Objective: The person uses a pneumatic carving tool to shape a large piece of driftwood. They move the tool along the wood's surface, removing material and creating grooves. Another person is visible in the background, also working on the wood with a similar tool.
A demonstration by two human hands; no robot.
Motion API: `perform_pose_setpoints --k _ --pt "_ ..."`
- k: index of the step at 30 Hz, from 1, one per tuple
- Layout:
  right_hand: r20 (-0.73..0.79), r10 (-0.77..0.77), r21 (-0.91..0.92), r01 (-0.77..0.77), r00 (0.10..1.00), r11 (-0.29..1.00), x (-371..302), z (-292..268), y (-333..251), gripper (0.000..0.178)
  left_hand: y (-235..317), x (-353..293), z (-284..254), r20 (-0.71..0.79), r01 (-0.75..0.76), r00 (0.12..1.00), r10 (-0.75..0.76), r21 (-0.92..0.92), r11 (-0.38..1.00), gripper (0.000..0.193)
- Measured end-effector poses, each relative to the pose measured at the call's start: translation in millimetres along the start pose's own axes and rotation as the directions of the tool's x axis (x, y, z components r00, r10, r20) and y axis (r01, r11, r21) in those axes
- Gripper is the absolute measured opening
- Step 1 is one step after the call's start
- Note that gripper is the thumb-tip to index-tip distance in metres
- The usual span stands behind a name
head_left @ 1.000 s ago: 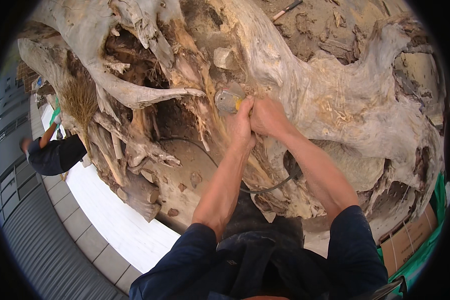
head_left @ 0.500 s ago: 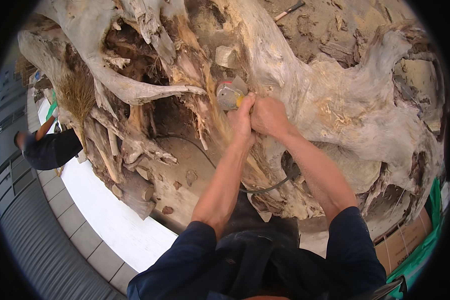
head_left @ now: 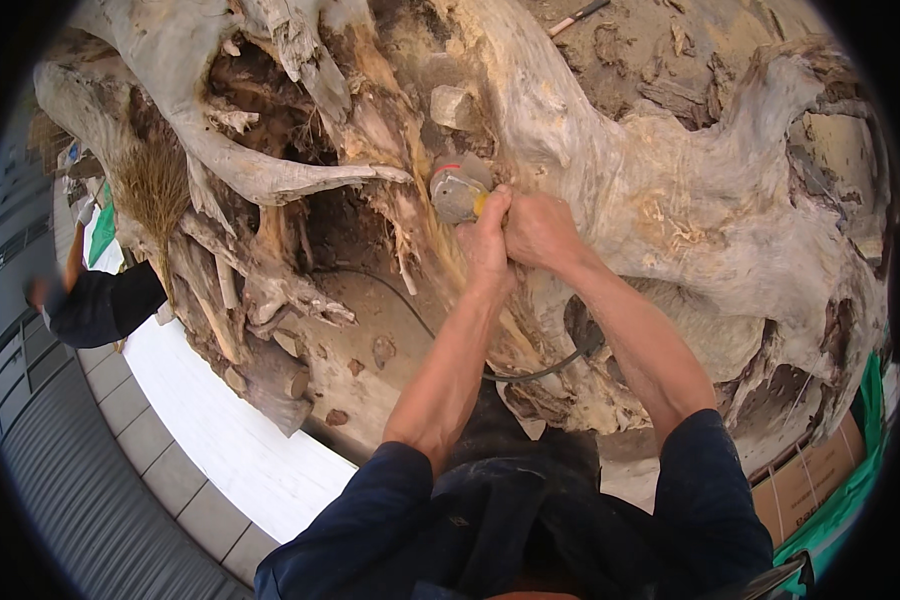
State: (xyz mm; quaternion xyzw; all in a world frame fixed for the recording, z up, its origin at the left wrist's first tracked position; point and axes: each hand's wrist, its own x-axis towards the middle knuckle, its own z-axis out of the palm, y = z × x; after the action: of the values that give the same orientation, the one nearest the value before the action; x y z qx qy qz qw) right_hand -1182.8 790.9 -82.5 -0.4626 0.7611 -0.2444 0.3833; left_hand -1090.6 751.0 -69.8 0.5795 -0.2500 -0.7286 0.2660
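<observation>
Both my hands are closed round the body of a corded angle grinder [head_left: 456, 192]. Its grey metal head, yellow part and disc stick out beyond my fingers, while the handle is mostly hidden. My left hand [head_left: 486, 242] wraps the near-left side, with the thumb up by the yellow part. Pressed close beside it, my right hand [head_left: 542, 232] grips from the right. The grinder's head lies against a groove in a huge weathered tree root [head_left: 660, 205], just below a pale block [head_left: 452, 107]. A black cord [head_left: 535, 379] loops beneath my forearms.
Jagged root arms [head_left: 300, 182] and dark hollows spread to the left. A twig broom [head_left: 152, 190] leans there. Farther left, another person [head_left: 105, 305] bends beside a white strip [head_left: 220, 430]. A hammer-like handle [head_left: 576, 17] lies at the top; a cardboard box [head_left: 810, 485] stands lower right.
The grinder and my hands have shifted only very slightly, still gripping. At the left, the other person's arm has swung up and the green cloth near it has moved.
</observation>
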Motion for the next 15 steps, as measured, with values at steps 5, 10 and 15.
perform_pose_setpoints --k 5,10,15 --pt "-0.010 -0.022 0.022 0.022 1.000 1.000 1.0 -1.6 -0.2 0.027 -0.7 1.5 3.2 -0.027 -0.071 0.997 0.071 -0.007 0.997 0.030" --pt "-0.030 -0.136 0.010 0.137 0.990 0.991 -5.1 -1.8 1.5 0.026 -13.7 1.8 -3.4 -0.017 -0.075 0.997 0.074 -0.053 0.996 0.028" --pt "-0.044 -0.080 0.024 0.082 0.996 0.996 2.2 -0.4 -0.4 0.026 -8.1 8.7 -5.5 0.030 -0.081 0.996 0.082 -0.012 0.997 0.025"
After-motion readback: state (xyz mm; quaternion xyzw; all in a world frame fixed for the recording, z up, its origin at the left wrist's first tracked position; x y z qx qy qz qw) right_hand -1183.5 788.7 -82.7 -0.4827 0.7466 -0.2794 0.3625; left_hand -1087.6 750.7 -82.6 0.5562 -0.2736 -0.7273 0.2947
